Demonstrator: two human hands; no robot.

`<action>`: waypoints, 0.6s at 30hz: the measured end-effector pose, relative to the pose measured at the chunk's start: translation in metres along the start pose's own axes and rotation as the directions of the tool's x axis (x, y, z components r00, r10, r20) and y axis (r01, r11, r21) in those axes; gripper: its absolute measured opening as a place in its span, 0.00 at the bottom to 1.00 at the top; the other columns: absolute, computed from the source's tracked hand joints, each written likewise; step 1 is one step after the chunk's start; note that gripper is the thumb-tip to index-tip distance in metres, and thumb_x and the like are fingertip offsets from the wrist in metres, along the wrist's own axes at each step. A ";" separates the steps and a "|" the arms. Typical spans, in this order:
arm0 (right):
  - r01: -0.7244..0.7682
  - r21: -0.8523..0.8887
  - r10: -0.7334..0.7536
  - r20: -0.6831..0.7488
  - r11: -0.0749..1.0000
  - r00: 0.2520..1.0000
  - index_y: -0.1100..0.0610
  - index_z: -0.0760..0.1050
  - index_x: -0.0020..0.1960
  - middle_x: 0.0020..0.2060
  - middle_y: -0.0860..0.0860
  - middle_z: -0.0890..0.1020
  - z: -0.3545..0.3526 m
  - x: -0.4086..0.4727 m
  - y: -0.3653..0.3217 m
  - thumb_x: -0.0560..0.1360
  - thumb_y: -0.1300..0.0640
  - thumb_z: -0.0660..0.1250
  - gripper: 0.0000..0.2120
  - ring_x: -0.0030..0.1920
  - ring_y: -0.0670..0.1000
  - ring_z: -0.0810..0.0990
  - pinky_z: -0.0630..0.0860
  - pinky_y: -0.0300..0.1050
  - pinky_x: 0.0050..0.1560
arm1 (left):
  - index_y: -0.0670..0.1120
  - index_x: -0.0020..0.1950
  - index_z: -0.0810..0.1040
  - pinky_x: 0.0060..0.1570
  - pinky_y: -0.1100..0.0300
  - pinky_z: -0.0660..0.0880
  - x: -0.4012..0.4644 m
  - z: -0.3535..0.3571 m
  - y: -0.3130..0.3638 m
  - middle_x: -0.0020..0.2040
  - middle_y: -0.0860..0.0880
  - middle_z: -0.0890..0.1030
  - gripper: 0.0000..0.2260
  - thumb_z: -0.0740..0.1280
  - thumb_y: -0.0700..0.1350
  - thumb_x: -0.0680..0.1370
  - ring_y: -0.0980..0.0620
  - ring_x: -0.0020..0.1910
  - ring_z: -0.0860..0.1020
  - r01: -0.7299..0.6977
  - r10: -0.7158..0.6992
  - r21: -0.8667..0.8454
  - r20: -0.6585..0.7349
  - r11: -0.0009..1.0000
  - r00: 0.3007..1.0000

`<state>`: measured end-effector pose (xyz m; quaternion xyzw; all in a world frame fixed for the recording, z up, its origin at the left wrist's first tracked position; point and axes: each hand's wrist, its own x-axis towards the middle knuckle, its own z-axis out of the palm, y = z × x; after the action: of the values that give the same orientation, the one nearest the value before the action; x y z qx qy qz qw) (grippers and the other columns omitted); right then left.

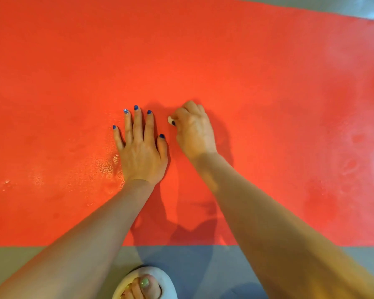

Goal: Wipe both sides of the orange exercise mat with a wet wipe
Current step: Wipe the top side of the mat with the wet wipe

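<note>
The orange exercise mat lies flat and fills most of the view. My left hand rests palm down on it, fingers straight and spread. Just to its right, my right hand is curled into a fist on the mat. It grips a small white wet wipe, of which only a corner shows between thumb and fingers. Shiny wet patches show on the mat to the left of my left hand and at the far right.
Grey floor runs along the mat's near edge, and more floor shows at the top right corner. My foot in a white slipper stands on the floor just below the mat edge.
</note>
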<state>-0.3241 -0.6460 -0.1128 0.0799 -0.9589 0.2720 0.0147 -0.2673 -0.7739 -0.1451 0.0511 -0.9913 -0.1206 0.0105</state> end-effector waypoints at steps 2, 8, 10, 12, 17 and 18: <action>-0.049 -0.039 0.048 -0.017 0.998 0.999 0.59 0.79 0.39 0.38 0.56 0.78 -0.017 -0.003 0.027 0.69 0.62 0.65 0.05 0.40 0.61 0.75 0.74 0.56 0.41 | 0.46 0.80 0.62 0.78 0.37 0.47 0.000 0.000 -0.001 0.82 0.43 0.56 0.27 0.53 0.52 0.81 0.42 0.82 0.49 -0.004 0.004 0.007 0.009 1.000 1.000; -0.428 -0.050 0.425 -0.055 0.902 0.903 0.60 0.81 0.46 0.47 0.57 0.78 -0.073 -0.041 0.075 0.72 0.69 0.64 0.09 0.49 0.61 0.77 0.75 0.53 0.48 | 0.46 0.81 0.59 0.78 0.36 0.47 0.000 -0.001 0.002 0.83 0.44 0.54 0.28 0.51 0.53 0.82 0.42 0.82 0.47 0.014 -0.016 0.035 0.063 0.999 0.998; -0.426 -0.121 0.435 0.064 0.897 0.898 0.60 0.81 0.47 0.50 0.57 0.77 -0.086 -0.036 0.065 0.72 0.69 0.63 0.10 0.50 0.61 0.78 0.75 0.52 0.48 | 0.46 0.82 0.57 0.78 0.36 0.47 0.000 -0.003 0.004 0.83 0.43 0.52 0.28 0.49 0.53 0.82 0.41 0.82 0.46 0.003 -0.009 0.055 0.094 0.998 0.996; -0.357 -0.181 0.381 0.121 0.916 0.917 0.60 0.81 0.48 0.51 0.58 0.77 -0.107 -0.032 0.051 0.72 0.67 0.64 0.09 0.51 0.61 0.78 0.75 0.50 0.47 | 0.47 0.82 0.54 0.78 0.36 0.45 0.001 -0.006 0.005 0.83 0.44 0.49 0.27 0.48 0.52 0.83 0.42 0.82 0.44 0.003 -0.013 0.071 0.147 0.997 0.989; 0.043 -0.357 0.105 0.385 0.933 0.917 0.58 0.79 0.51 0.50 0.55 0.75 -0.179 -0.031 0.010 0.74 0.64 0.65 0.08 0.51 0.60 0.78 0.73 0.49 0.45 | 0.49 0.83 0.47 0.78 0.38 0.41 0.006 -0.021 0.002 0.83 0.46 0.42 0.27 0.48 0.54 0.85 0.45 0.82 0.38 -0.029 0.005 0.078 0.300 0.997 0.954; 0.149 -0.393 0.060 0.472 0.907 0.880 0.57 0.79 0.51 0.50 0.54 0.74 -0.196 -0.030 0.005 0.73 0.65 0.65 0.09 0.51 0.59 0.78 0.72 0.48 0.44 | 0.49 0.83 0.45 0.78 0.39 0.42 0.007 -0.027 0.000 0.83 0.46 0.41 0.28 0.48 0.54 0.85 0.45 0.81 0.37 -0.057 0.023 0.089 0.342 0.994 0.940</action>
<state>-0.2980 -0.5345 0.0490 0.1615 -0.9665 0.0322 -0.1967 -0.2735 -0.7815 -0.1189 0.0100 -0.9838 -0.0788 -0.1609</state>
